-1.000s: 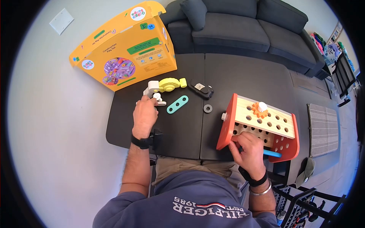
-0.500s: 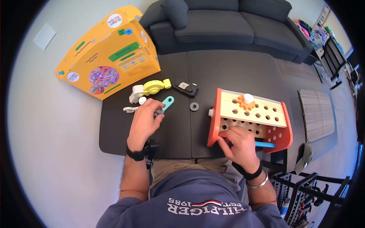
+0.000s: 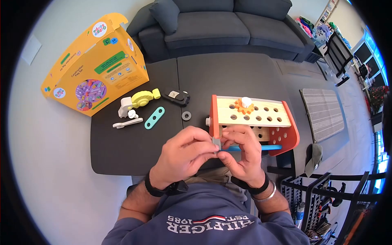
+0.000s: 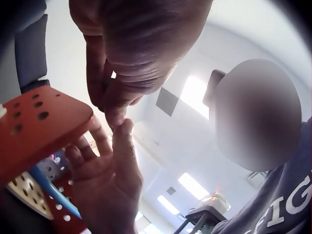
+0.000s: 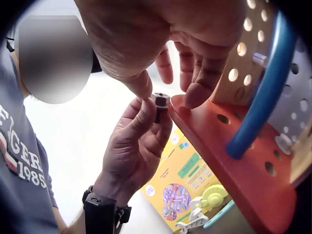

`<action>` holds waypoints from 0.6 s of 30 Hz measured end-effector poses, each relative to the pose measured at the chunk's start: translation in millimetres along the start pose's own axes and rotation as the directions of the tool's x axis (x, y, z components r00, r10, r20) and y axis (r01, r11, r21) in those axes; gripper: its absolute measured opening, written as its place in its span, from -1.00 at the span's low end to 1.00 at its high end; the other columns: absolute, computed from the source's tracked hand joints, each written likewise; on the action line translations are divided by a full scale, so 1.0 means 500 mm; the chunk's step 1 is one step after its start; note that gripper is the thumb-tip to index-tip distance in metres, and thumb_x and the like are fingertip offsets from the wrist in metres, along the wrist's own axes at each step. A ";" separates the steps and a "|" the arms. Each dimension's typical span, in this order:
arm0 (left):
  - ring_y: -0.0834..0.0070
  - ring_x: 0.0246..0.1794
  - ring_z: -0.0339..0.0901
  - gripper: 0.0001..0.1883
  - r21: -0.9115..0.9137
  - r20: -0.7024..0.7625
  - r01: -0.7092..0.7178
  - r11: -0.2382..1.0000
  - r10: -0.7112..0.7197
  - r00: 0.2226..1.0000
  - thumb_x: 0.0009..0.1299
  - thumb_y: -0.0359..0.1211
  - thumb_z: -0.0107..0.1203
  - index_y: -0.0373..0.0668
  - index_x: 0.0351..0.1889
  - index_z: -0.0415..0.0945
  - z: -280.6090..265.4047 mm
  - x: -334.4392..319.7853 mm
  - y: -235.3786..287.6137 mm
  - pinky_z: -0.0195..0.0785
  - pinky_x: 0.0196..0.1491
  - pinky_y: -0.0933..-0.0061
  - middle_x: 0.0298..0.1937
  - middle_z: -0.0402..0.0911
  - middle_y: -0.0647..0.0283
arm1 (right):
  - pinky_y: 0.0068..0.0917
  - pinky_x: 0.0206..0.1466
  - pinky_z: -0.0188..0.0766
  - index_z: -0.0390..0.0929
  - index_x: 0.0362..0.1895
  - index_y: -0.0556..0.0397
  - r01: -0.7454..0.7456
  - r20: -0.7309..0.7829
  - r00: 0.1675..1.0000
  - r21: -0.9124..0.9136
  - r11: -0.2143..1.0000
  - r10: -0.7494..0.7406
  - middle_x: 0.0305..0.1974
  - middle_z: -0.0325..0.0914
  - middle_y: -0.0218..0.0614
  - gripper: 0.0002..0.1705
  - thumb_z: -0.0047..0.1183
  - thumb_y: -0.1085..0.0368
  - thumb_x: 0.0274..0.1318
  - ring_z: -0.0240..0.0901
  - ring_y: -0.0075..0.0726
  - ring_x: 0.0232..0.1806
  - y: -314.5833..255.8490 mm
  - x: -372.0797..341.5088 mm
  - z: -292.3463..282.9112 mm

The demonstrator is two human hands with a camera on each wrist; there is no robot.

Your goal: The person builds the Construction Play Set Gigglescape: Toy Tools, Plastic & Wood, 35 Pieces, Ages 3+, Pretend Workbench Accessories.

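My left hand [image 3: 181,153] pinches a small grey hexagonal piece [image 5: 160,100] between thumb and fingers, in front of the toy workbench [image 3: 253,110]. Whether the piece is a nut or a bolt head, I cannot tell. My right hand [image 3: 245,151] is beside it, fingers loosely bent by the workbench's red side panel [image 5: 214,131] and thumb tip right at the piece. The wooden top with holes carries an orange gear [image 3: 243,108] under a white bolt head [image 3: 246,101]. Another white head [image 3: 208,121] juts from the left panel. A blue rod [image 3: 269,148] runs along the front.
On the table's left lie a teal strip with holes [image 3: 154,118], a white wrench [image 3: 127,123], a yellow-and-white toy piece [image 3: 143,99], a grey ring [image 3: 186,116] and a black object [image 3: 176,97]. A yellow box [image 3: 98,65] stands behind; a black rack [image 3: 322,200] is at right.
My left hand has picked up the grey piece near the teal strip and brought it right, beside the right hand. The right hand's fingers have come forward and loosened at the red panel. The head view has shifted.
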State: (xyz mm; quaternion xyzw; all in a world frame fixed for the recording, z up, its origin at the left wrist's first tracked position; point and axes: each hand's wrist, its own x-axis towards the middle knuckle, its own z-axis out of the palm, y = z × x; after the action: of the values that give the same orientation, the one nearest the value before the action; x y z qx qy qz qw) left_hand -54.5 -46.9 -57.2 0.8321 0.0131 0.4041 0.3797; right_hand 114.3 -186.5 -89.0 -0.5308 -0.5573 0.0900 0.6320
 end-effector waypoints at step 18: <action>0.09 0.17 0.77 -0.67 0.399 -0.004 0.259 0.880 -0.280 0.960 0.39 -0.45 0.51 -0.22 0.09 0.74 -0.053 -0.004 -0.087 0.63 0.21 0.18 0.22 0.82 0.13 | -0.27 -0.02 0.66 0.62 0.18 0.20 -0.315 -0.386 0.916 -0.523 0.792 0.110 -0.01 0.76 -0.12 -0.64 0.34 0.45 0.34 0.69 -0.22 -0.11 0.007 0.068 -0.177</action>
State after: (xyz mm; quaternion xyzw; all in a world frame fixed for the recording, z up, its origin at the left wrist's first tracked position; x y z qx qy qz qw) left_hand -61.4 -0.1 -76.2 0.8920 0.1998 0.3140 0.2566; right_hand 199.3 -211.6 -54.5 -0.7638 -0.3779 -0.1025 0.5131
